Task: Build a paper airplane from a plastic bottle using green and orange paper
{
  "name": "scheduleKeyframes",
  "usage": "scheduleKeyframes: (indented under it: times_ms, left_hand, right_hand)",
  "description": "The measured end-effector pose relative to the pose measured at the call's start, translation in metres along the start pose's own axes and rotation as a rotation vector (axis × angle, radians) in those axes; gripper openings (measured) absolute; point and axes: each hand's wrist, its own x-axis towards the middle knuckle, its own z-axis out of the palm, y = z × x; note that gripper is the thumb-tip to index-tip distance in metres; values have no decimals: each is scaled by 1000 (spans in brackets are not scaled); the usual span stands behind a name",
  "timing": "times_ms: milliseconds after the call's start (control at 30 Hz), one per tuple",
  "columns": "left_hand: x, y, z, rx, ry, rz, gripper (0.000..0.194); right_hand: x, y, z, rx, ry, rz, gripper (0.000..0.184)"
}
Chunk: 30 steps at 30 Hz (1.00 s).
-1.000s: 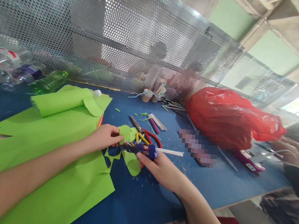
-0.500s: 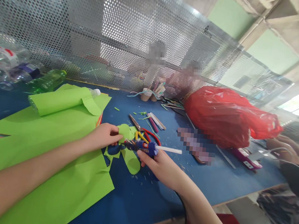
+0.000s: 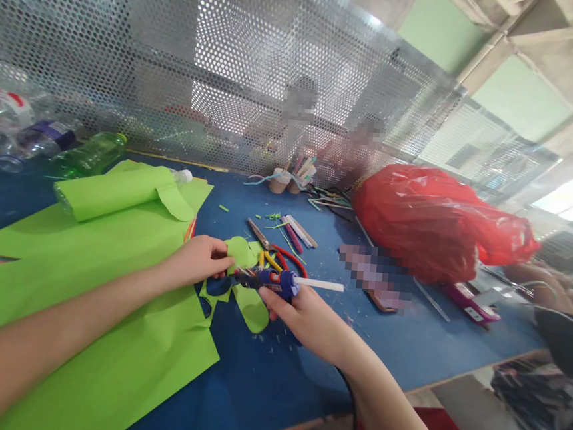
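Between the fingertips of my left hand (image 3: 202, 260) is a rounded green paper cutout (image 3: 238, 251), held just above the table. My right hand (image 3: 307, 317) grips a blue hot glue gun (image 3: 278, 282), a white glue stick poking out of its back end. The gun's nozzle points left, close to my left fingertips and the cutout's lower edge; whether it touches the paper I cannot tell. Beneath lies a petal-shaped green paper piece (image 3: 251, 310) beside paper scraps (image 3: 214, 302). Scissors with red and yellow handles (image 3: 290, 259) rest just behind the glue gun.
Large green paper sheets (image 3: 153, 357) cover the left side, with a paper-wrapped bottle (image 3: 112, 193) on top. Plastic bottles (image 3: 94, 154) stand along the back left. A red plastic bag (image 3: 431, 221) sits at right, near another person's hands (image 3: 536, 284). The gun's black cord (image 3: 352, 408) hangs over the table edge.
The glue gun in my right hand has shifted slightly left, its nozzle nearer my left fingertips. My left hand keeps its hold on the green paper cutout.
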Motion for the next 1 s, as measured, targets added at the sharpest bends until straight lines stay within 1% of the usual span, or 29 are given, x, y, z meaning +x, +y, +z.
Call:
scheduleKeyframes:
  times_ms: [267,433,867,1000]
  left_hand:
    - [-1,2,0,18,13,11,23]
    - [-2,4,0,18,17,10,23]
    - [0,0,0,32,26,1,24]
    - [0,-1,0,32,22,-2,24]
  right_hand:
    - [0,6,-2,2,-6,26,34]
    - [0,4,-1,2,-12,9,37]
    - [3,5,0,-5,-31,46,42]
    - [3,6,-2,3,-27,61,40]
